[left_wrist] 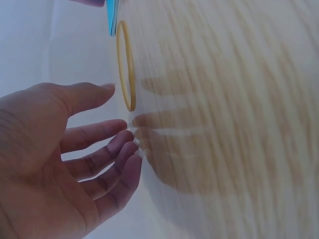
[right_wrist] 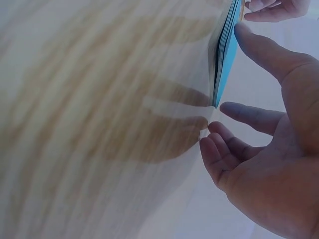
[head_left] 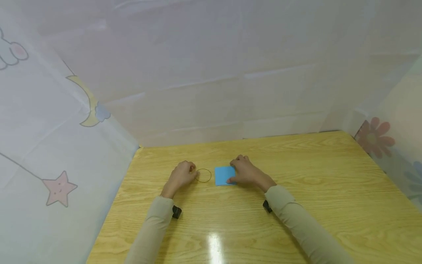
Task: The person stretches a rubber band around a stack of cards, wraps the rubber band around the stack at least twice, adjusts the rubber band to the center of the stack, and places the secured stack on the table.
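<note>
A thin yellow rubber band (head_left: pixel 203 175) lies flat on the wooden table (head_left: pixel 313 172), just left of a blue pad of sticky notes (head_left: pixel 224 175). My left hand (head_left: pixel 190 173) rests beside the band's left side. In the left wrist view its fingertips (left_wrist: pixel 130 123) touch the table and its thumb reaches toward the rubber band (left_wrist: pixel 125 64), holding nothing. My right hand (head_left: pixel 235 173) sits at the pad's right edge. In the right wrist view its thumb lies over the pad (right_wrist: pixel 225 59) and its relaxed fingers (right_wrist: pixel 234 110) hover by the pad's corner.
White sheeting printed with a star (head_left: pixel 60 189), a moon (head_left: pixel 88 106) and flowers (head_left: pixel 374 137) walls the table on the left, back and right. Bare wood lies around and in front of the hands.
</note>
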`<state>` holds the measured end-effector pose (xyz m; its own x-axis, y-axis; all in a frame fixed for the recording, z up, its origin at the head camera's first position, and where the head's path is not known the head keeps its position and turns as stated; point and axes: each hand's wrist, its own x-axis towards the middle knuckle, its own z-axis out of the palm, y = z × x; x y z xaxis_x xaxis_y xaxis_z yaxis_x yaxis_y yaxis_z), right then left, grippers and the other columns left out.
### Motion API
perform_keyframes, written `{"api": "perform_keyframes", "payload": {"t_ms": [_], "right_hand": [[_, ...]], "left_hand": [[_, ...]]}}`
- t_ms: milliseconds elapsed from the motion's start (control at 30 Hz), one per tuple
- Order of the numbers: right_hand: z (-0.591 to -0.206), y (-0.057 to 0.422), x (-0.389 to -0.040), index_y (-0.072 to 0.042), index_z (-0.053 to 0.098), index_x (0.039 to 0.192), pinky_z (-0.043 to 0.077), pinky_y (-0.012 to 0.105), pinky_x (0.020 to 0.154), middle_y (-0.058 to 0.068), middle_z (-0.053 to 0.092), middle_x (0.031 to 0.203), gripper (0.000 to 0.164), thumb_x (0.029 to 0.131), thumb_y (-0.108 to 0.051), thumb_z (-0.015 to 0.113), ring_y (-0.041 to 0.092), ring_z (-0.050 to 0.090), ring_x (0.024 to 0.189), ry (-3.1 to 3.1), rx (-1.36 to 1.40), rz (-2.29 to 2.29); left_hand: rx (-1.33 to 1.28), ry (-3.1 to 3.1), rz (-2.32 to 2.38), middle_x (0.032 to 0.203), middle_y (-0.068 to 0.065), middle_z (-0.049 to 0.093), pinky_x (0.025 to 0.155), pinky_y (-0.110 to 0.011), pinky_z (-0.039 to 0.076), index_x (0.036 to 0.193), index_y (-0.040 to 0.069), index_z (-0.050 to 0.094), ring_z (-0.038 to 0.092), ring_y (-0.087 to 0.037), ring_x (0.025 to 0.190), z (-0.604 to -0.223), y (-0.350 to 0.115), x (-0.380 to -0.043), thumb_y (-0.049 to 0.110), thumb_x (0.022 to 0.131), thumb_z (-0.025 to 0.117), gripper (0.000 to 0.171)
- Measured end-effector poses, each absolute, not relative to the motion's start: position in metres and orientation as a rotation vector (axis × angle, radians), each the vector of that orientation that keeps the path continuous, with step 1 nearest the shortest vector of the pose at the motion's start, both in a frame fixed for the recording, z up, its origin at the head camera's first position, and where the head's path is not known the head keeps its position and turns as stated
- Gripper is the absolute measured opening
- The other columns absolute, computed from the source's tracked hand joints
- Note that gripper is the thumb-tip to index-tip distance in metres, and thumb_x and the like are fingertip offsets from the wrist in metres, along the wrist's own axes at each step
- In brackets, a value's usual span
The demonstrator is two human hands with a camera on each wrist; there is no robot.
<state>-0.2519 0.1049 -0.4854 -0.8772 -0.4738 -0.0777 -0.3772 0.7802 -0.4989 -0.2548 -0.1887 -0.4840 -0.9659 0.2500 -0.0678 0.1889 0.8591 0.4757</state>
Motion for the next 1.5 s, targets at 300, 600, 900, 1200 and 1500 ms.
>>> {"api": "perform_keyframes", "payload": {"t_ms": [300, 600, 900, 1200, 1500], "right_hand": [[-0.485, 0.105, -0.254, 0.005, 0.058, 0.144, 0.050, 0.057, 0.108, 0.026, 0.049, 0.146, 0.080, 0.085, -0.038, 0.090, 0.045, 0.044, 0.134, 2.759, -0.627, -0.749], [-0.488, 0.104, -0.263, 0.000, 0.061, 0.137, 0.050, 0.052, 0.106, 0.023, 0.042, 0.147, 0.078, 0.079, -0.042, 0.094, 0.039, 0.041, 0.131, 2.691, -0.503, -0.799], [-0.488, 0.103, -0.265, -0.003, 0.056, 0.131, 0.049, 0.045, 0.099, 0.018, 0.044, 0.136, 0.073, 0.079, -0.034, 0.095, 0.032, 0.042, 0.120, 2.569, -0.430, -0.879], [-0.488, 0.101, -0.260, -0.003, 0.045, 0.131, 0.050, 0.032, 0.080, 0.015, 0.064, 0.111, 0.074, 0.079, -0.020, 0.095, 0.024, 0.058, 0.094, 2.508, -0.389, -1.089], [-0.493, 0.100, -0.254, 0.006, 0.044, 0.152, 0.056, 0.038, 0.087, 0.019, 0.067, 0.122, 0.090, 0.082, -0.021, 0.093, 0.025, 0.063, 0.102, 2.553, -0.361, -1.097]], "left_hand": [[0.326, 2.902, 0.728, 0.130, -0.021, 0.072, 0.100, -0.054, 0.060, 0.133, 0.000, 0.070, 0.069, -0.038, 0.121, -0.481, -0.189, -0.258, 0.030, 0.103, 0.069, 0.043], [0.310, 2.895, 0.722, 0.126, -0.019, 0.074, 0.094, -0.051, 0.062, 0.132, 0.003, 0.070, 0.072, -0.034, 0.114, -0.481, -0.186, -0.259, 0.029, 0.102, 0.072, 0.040], [0.269, 2.866, 0.721, 0.118, -0.015, 0.074, 0.091, -0.048, 0.061, 0.119, 0.006, 0.071, 0.071, -0.031, 0.110, -0.485, -0.183, -0.259, 0.026, 0.101, 0.072, 0.027], [0.245, 2.852, 0.731, 0.118, -0.015, 0.073, 0.092, -0.049, 0.060, 0.118, 0.007, 0.069, 0.070, -0.031, 0.109, -0.484, -0.181, -0.261, 0.029, 0.102, 0.072, 0.027], [0.245, 2.832, 0.734, 0.117, -0.014, 0.073, 0.090, -0.048, 0.060, 0.118, 0.008, 0.070, 0.069, -0.029, 0.107, -0.488, -0.183, -0.263, 0.030, 0.101, 0.073, 0.029]]}}
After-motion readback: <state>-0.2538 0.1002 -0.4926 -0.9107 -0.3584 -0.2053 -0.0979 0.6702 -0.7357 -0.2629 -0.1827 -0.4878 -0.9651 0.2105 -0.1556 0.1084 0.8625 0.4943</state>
